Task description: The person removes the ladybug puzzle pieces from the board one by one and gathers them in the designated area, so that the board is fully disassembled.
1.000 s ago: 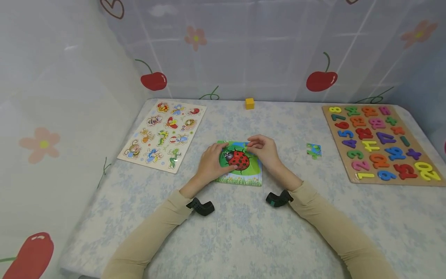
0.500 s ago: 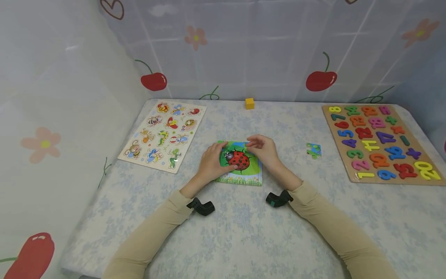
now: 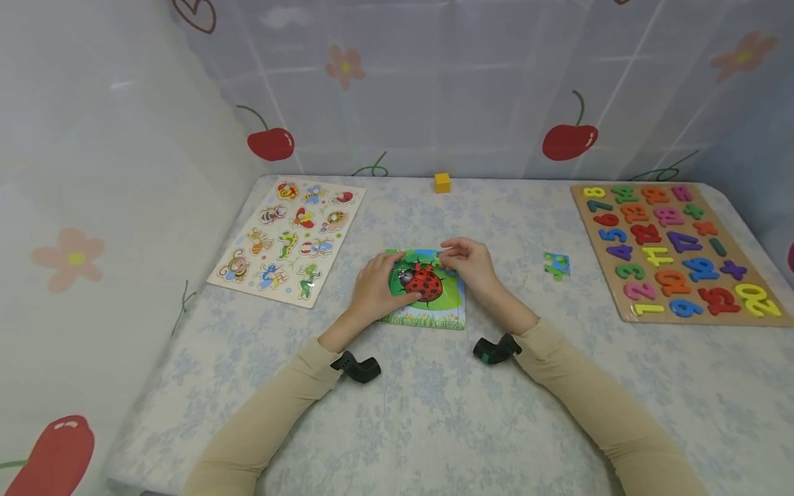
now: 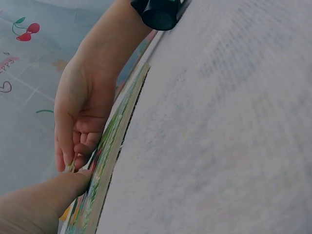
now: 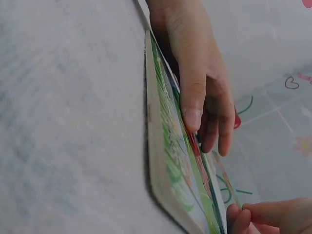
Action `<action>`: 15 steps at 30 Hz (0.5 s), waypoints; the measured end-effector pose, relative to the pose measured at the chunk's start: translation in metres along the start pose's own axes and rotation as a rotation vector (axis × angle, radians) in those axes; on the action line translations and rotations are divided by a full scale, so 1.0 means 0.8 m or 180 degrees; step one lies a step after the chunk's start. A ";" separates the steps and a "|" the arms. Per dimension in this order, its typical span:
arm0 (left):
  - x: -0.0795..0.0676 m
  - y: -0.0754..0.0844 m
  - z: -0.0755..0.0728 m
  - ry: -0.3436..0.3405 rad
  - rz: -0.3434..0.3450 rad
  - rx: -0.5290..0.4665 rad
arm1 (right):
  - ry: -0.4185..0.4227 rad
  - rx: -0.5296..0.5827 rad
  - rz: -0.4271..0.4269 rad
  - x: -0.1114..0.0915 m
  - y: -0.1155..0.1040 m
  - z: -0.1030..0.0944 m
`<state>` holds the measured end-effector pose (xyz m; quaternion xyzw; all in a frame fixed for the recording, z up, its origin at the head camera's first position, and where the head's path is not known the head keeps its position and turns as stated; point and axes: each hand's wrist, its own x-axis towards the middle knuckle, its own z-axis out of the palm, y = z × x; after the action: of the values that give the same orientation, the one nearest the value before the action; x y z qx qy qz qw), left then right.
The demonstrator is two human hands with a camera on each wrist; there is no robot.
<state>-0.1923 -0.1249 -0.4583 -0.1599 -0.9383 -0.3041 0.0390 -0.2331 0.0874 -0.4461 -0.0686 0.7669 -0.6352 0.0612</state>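
Note:
A ladybug jigsaw puzzle (image 3: 424, 318) in a flat tray lies at mid-table. Over its left side rests my left hand (image 3: 375, 289), the thumb on the ladybug picture and the other fingers extended toward the far edge. My right hand (image 3: 471, 265) is at the far right corner of the puzzle. In the right wrist view, its thumb and fingertips pinch a thin puzzle piece (image 5: 227, 179) by one end, tilted up from the picture. The left hand's thumb (image 5: 191, 109) touches the puzzle surface there. A loose blue-green puzzle piece (image 3: 557, 266) lies right of the right hand.
A board of insect pictures (image 3: 285, 241) lies at the back left. On the right is a brown board (image 3: 701, 315) with colourful numbers. A small yellow cube (image 3: 442, 182) sits near the table's back edge, close to the printed curtain (image 3: 409, 89).
Near the top of the ladybug, part of the picture now appears raised and tilted by the right hand. Both hands have otherwise stayed almost in place.

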 end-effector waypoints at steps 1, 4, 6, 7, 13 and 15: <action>0.001 0.000 0.001 -0.0010 -0.0003 0.0005 | 0.0017 -0.0001 0.0033 0.001 -0.001 -0.003; 0.002 0.000 0.003 -0.0043 -0.0009 0.0035 | 0.0121 -0.0032 0.0132 0.002 -0.001 -0.016; 0.002 0.000 0.004 -0.0048 -0.0012 0.0024 | 0.0186 -0.0070 0.0186 0.001 0.000 -0.029; 0.002 0.000 0.004 -0.0040 -0.0011 0.0022 | 0.0211 -0.0053 0.0224 0.000 0.000 -0.037; -0.001 -0.001 0.002 0.0029 -0.0002 -0.0065 | 0.0413 0.0055 0.0348 -0.010 0.009 -0.092; -0.002 -0.002 0.000 0.0051 0.0003 -0.0091 | 0.0519 0.0075 0.0381 -0.013 0.012 -0.110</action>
<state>-0.1917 -0.1267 -0.4593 -0.1584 -0.9334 -0.3188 0.0443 -0.2389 0.1765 -0.4392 0.0299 0.7645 -0.6428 0.0373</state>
